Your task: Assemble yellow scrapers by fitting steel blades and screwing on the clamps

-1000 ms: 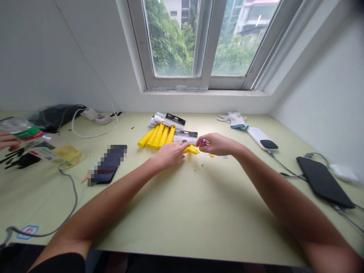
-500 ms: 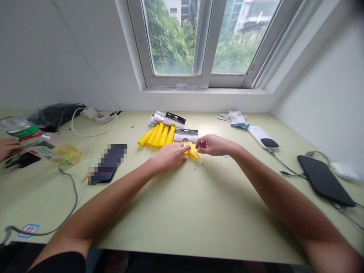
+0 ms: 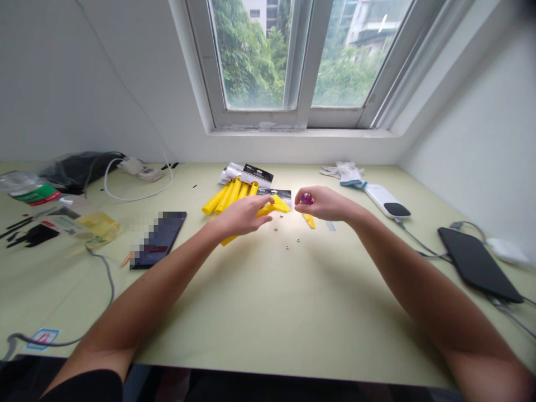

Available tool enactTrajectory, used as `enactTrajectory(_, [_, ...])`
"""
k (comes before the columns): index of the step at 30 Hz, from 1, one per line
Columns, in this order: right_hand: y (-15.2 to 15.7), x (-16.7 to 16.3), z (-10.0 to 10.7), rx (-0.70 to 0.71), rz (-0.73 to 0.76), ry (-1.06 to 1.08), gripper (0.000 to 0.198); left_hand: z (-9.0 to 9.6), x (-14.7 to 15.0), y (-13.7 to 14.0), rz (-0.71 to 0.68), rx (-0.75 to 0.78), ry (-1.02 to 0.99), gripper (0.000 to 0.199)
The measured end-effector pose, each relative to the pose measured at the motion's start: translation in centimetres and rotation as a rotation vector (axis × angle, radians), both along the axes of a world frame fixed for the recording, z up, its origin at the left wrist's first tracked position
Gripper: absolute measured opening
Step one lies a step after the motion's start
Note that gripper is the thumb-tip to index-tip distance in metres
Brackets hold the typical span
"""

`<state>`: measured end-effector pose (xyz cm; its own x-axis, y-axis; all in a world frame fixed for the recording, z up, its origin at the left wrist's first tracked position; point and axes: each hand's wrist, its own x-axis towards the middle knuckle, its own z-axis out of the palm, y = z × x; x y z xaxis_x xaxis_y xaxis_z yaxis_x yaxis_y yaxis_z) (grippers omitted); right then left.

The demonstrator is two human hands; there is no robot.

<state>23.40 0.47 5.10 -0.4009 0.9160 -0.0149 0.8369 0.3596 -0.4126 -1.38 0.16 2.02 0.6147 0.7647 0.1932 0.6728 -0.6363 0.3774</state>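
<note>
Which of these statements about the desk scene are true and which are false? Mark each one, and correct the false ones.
1. The left hand holds a yellow part. True.
2. The right hand holds a green item. False: the small item in its fingers is purple.
3. A few small nuts lie on the desk in front of the hands. True.
4. The white gloves are on the person's hands. False: both hands are bare, and the gloves lie near the window wall.
5. A row of yellow handles lies beyond the left hand. True.
6. The dark tablet lies on the left side of the desk. False: it lies on the right.
</note>
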Motion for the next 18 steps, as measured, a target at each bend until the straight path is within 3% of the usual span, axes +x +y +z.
enactTrajectory(2, [-0.1,0.4,0.7,0.045,-0.021,0.019,0.019,0.7,-0.1,0.3,0.057,-0.109,-0.181,0.037])
enactTrajectory(5, [-0.7,0.4,1.5,0.063,-0.025,0.053,0.024,1.2,0.4,0.3,0.096,-0.408,-0.573,0.044])
enactTrajectory(8, [-1.5,-0.7,1.9,0.005,0.02,0.134,0.036,1.2,1.2,0.0,0.111,-0.643,-0.943,0.042])
enactTrajectory(12, [-2.9,-2.8,1.8,-0.053,0.031,0.204,0.04,0.9,2.2,-0.4,0.147,-0.682,-1.245,0.038])
enactTrajectory(18, [-3.8,-4.2,1.0,0.036,-0.007,0.162,0.027,0.1,3.3,-0.9,0.208,-0.688,-1.353,0.033])
